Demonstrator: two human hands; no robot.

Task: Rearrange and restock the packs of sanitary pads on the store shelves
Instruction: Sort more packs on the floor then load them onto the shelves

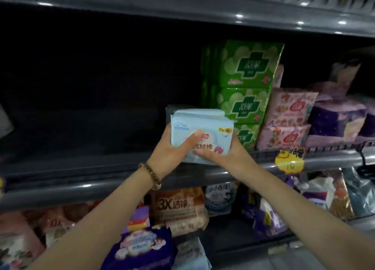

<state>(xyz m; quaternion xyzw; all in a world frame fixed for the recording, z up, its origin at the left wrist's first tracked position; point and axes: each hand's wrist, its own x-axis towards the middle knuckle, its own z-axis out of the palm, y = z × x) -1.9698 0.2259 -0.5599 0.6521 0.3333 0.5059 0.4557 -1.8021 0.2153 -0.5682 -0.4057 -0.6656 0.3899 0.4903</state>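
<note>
Both my hands hold a light blue pack of pads [205, 125] at the front edge of the middle shelf [101, 168]. My left hand [172, 147] grips its left side, thumb across the front. My right hand [223, 154] grips its lower right corner. More light blue packs seem to sit right behind it. To its right stand three stacked green packs [243, 87], then pink packs [288, 117] and purple packs [336, 121].
Left of the blue pack the middle shelf is dark and bare-looking. The lower shelf holds mixed packs, among them an orange "3X" pack [178, 206] and a purple pack [142, 247]. A yellow price tag [289, 160] hangs on the shelf rail. Another shelf [182, 11] runs overhead.
</note>
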